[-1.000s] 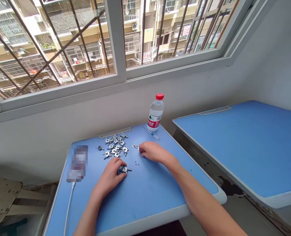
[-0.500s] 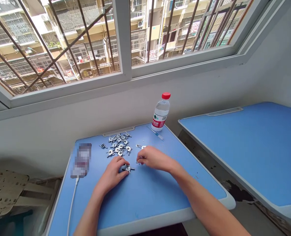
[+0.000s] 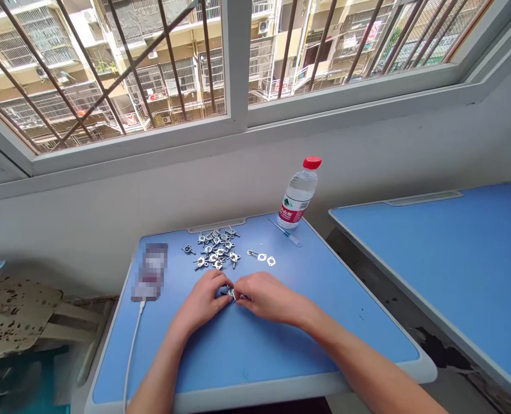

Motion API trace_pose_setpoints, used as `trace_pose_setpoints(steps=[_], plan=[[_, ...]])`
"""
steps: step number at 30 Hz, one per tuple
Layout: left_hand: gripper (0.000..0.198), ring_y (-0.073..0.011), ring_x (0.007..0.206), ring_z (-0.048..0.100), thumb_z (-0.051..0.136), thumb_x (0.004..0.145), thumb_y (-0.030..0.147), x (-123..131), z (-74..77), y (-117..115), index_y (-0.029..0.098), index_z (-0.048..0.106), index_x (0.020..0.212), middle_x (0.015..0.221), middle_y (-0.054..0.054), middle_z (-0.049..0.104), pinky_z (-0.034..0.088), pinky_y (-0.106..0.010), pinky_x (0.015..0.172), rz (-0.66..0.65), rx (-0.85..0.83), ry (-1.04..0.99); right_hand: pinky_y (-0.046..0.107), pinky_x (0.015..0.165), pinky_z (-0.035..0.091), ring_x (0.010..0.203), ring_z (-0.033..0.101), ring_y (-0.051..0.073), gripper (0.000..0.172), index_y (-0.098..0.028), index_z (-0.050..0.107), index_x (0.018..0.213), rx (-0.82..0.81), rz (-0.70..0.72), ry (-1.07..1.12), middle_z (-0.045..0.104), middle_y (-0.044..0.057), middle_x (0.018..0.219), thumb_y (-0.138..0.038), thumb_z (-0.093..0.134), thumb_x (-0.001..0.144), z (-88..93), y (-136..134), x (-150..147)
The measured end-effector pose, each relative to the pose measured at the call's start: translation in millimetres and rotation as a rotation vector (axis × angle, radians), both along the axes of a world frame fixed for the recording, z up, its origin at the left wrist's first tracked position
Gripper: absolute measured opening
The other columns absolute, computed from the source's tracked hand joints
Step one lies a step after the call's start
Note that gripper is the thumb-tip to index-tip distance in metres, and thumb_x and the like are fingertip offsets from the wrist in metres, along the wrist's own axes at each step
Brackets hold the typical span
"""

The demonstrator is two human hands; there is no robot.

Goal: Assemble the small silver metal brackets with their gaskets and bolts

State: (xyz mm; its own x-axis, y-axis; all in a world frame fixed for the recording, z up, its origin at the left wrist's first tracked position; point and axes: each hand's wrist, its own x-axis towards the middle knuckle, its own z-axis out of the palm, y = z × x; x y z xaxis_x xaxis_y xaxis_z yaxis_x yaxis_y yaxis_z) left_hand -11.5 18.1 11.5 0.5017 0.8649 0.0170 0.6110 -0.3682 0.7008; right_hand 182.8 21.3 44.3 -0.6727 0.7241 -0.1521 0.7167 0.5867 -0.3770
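My left hand [image 3: 204, 302] and my right hand [image 3: 264, 296] meet at the middle of the blue desk [image 3: 255, 345], fingers pinched around one small metal fitting [image 3: 231, 294]. What my right fingers hold besides it is hidden. A pile of several similar metal fittings [image 3: 214, 249] lies just beyond my hands. Two small flat metal plates [image 3: 266, 259] lie to the right of the pile, apart from my hands.
A water bottle with a red cap [image 3: 299, 193] stands at the desk's far right corner, with a thin pen-like tool [image 3: 285, 232] beside it. A phone [image 3: 149, 271] with a white cable [image 3: 131, 351] lies at left. A second blue desk [image 3: 454, 253] stands to the right.
My right hand moved left from the flat plates to meet my left hand over the fitting. The plates it covered now lie in the open. The camera view shifted left.
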Motion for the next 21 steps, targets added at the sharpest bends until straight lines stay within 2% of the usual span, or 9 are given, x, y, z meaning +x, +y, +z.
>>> trace_pose_setpoints(steps=[5, 14, 21], plan=[[0.02, -0.0216, 0.102, 0.056, 0.057, 0.082, 0.012, -0.4, -0.9, -0.1, 0.023, 0.065, 0.096, 0.104, -0.004, 0.06, 0.046, -0.033, 0.09, 0.001, -0.012, -0.008, 0.026, 0.061, 0.031, 0.083, 0.068, 0.022, 0.02, -0.019, 0.073, 0.088, -0.022, -0.038, -0.008, 0.076, 0.007, 0.09, -0.011, 0.054, 0.09, -1.2, 0.0, -1.9], [0.018, -0.0222, 0.103, 0.055, 0.059, 0.084, 0.015, -1.2, -3.0, 1.4, 0.024, 0.066, 0.098, 0.105, -0.004, 0.061, 0.045, -0.034, 0.091, -0.003, -0.012, -0.001, 0.026, 0.06, 0.029, 0.084, 0.068, 0.021, 0.018, -0.019, 0.071, 0.088, -0.047, -0.124, -0.017, 0.076, 0.007, 0.092, -0.015, 0.054, 0.092, -1.4, 2.5, -1.5], [0.019, -0.022, 0.102, 0.055, 0.06, 0.082, 0.014, -1.0, -2.9, 0.0, 0.024, 0.065, 0.097, 0.105, -0.003, 0.061, 0.046, -0.034, 0.091, 0.005, -0.005, -0.008, 0.027, 0.057, 0.023, 0.076, 0.065, 0.018, 0.022, -0.019, 0.069, 0.083, -0.003, -0.147, -0.047, 0.074, 0.006, 0.084, -0.012, 0.05, 0.091, -2.4, 2.5, -4.9]])
